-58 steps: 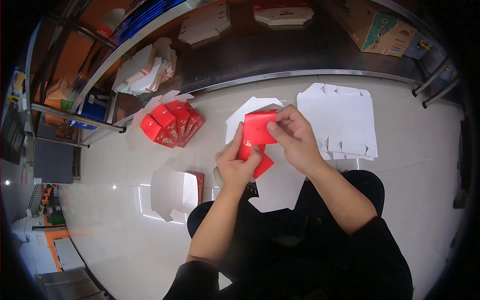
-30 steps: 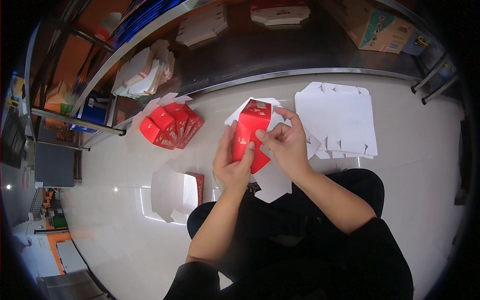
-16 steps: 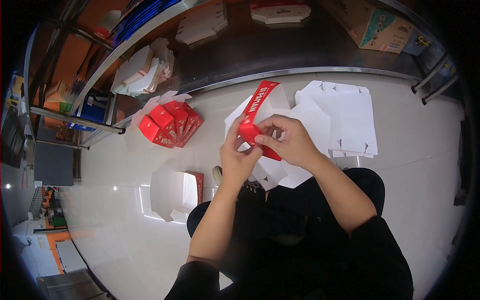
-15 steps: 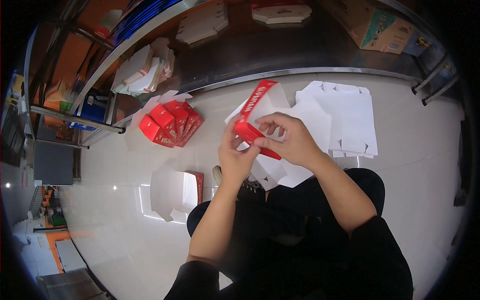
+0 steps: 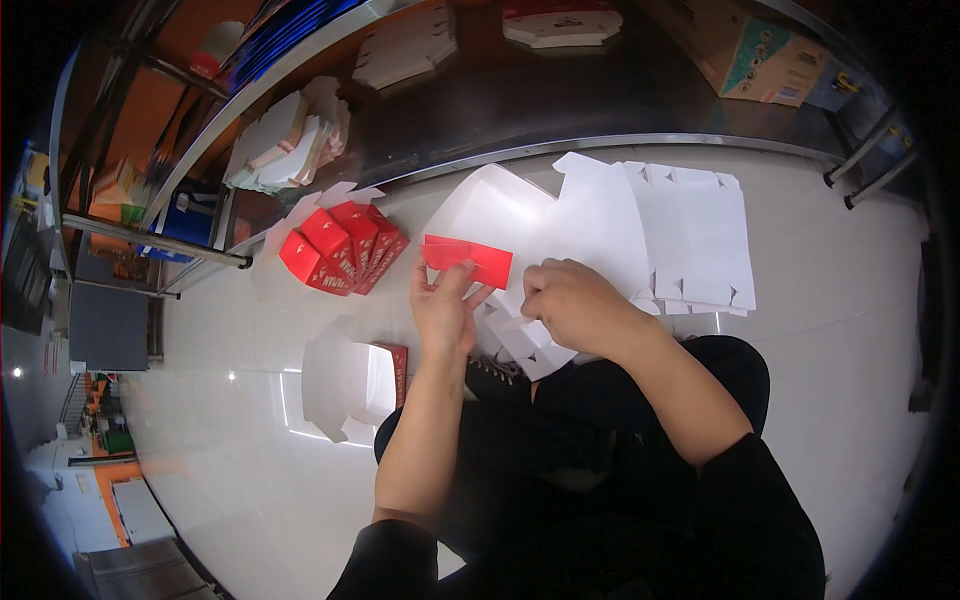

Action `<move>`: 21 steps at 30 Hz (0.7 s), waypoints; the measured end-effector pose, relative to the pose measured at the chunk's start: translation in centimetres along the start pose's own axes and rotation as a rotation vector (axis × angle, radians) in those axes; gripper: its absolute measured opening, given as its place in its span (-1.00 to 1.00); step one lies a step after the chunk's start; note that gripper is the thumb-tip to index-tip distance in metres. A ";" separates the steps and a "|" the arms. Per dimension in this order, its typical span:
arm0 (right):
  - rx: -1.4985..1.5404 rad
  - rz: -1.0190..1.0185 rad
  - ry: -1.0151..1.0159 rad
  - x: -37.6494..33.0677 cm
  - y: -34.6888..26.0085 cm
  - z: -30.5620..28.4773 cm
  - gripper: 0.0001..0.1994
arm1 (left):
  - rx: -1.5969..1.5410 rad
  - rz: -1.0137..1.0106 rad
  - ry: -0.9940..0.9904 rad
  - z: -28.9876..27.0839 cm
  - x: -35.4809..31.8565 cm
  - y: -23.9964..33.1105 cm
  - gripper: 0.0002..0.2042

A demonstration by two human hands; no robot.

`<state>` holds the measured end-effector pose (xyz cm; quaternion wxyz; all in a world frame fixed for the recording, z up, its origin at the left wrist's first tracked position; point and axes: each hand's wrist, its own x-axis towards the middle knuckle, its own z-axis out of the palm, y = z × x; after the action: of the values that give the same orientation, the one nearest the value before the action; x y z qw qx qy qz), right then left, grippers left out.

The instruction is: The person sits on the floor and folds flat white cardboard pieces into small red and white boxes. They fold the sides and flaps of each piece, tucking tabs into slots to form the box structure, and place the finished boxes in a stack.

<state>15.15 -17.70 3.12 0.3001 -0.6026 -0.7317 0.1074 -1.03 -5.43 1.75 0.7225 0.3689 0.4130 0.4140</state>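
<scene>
A partly folded paper food box (image 5: 590,215), white inside and red outside, lies in front of me with its white inner face showing. My left hand (image 5: 443,308) grips its red end panel, the thumb pressed on the red face and the fingers behind it. My right hand (image 5: 583,308) is closed, its fingers curled at the box's white edge just right of the red panel. The fingertips are partly hidden, but they seem to pinch that edge. Below the hands, white slotted flaps (image 5: 530,345) hang over my shoe.
A stack of flat white box blanks (image 5: 705,235) lies on the floor at the right. Several folded red boxes (image 5: 345,245) stand nested at the left, and an open box (image 5: 345,385) sits nearer me. Behind is a metal shelf (image 5: 600,142) with a cardboard carton (image 5: 770,65).
The box has turned, so its white inside now faces up and spreads wider. The left hand has shifted slightly left with the red panel. The right hand has moved slightly down, its fingers now curled.
</scene>
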 end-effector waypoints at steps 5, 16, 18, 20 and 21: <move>0.322 0.423 0.266 1.0 0.1 -0.1 -0.94 | 0.134 0.129 -0.062 1.0 -0.8 0.3 -0.24; 0.425 0.511 0.376 0.8 -0.2 1.7 -0.81 | 0.522 0.421 -0.314 1.9 -1.8 0.0 -0.27; 0.409 0.468 0.377 0.7 -0.2 2.4 -0.82 | 0.612 0.328 -0.366 1.9 -2.1 0.2 -0.26; 0.410 0.488 0.344 1.1 -0.4 2.6 -0.81 | 0.553 0.346 -0.335 1.6 -2.5 0.2 -0.25; 0.411 0.539 0.319 1.3 -0.5 2.0 -0.80 | 0.522 0.356 -0.308 1.5 -2.5 -0.1 -0.25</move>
<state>13.55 -16.21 2.19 0.4861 -0.7099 -0.4538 0.2319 -0.42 -8.01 3.01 0.5742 0.6653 0.3205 0.3535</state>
